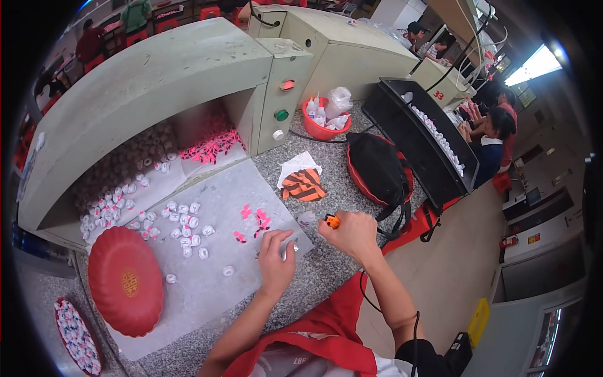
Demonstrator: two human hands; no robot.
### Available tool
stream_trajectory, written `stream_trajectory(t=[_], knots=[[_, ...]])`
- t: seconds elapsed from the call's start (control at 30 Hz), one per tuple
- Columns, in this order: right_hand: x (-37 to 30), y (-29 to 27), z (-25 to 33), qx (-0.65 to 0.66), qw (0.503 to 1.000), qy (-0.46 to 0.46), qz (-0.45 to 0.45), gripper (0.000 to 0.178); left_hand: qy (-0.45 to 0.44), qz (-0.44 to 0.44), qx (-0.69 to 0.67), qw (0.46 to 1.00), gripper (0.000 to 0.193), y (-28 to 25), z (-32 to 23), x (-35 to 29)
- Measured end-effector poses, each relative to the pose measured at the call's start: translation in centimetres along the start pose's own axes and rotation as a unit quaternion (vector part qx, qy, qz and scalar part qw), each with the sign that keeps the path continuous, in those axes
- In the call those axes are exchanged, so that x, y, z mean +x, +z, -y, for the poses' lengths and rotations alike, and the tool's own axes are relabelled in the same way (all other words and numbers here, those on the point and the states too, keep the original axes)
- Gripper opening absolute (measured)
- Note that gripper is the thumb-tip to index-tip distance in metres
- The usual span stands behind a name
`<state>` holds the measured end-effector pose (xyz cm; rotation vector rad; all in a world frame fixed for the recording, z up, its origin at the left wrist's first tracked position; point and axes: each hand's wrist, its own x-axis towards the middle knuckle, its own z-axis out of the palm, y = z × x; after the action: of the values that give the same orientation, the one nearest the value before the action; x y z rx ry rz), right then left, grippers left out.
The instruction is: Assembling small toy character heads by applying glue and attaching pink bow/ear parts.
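My right hand (353,234) is closed in a fist round a small orange-and-black object (331,220), whose top end sticks out by the thumb; its kind is unclear. Just left of it, my left hand (276,259) hovers low over the edge of the white sheet (213,295), fingers curled, with a shiny bit by the thumb too small to name. Beyond its fingertips lie several pink pieces with dark spots (262,220). Small white round pieces (186,221) are scattered further left on the sheet. A clear, small item (306,218) rests between the hands.
A pale green machine (157,69) with an arched opening holds more white and pink pieces. A red scalloped lid (125,283) lies left. Around the far side are an orange-striped cloth (303,185), red basket of bottles (325,125), black bag (380,168) and black tray (427,132). People sit beyond.
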<state>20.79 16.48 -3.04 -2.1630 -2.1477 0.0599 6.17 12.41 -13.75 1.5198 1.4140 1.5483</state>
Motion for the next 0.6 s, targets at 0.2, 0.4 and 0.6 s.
stream_trajectory(t=[0.2,0.4,0.6], knots=[[1.2,0.1,0.2,-0.021,0.999,-0.039,-0.027,0.04,-0.004,0.003,0.01,1.0,0.022,0.0,-0.2,0.1],[1.7,0.0,0.4,-0.031,0.998,-0.041,-0.038,0.038,-0.001,0.003,0.015,1.0,0.022,0.0,-0.1,0.2],[1.8,0.1,0.2,-0.036,0.997,-0.05,-0.048,0.039,-0.01,0.005,0.014,1.0,0.021,0.0,-0.2,0.2]])
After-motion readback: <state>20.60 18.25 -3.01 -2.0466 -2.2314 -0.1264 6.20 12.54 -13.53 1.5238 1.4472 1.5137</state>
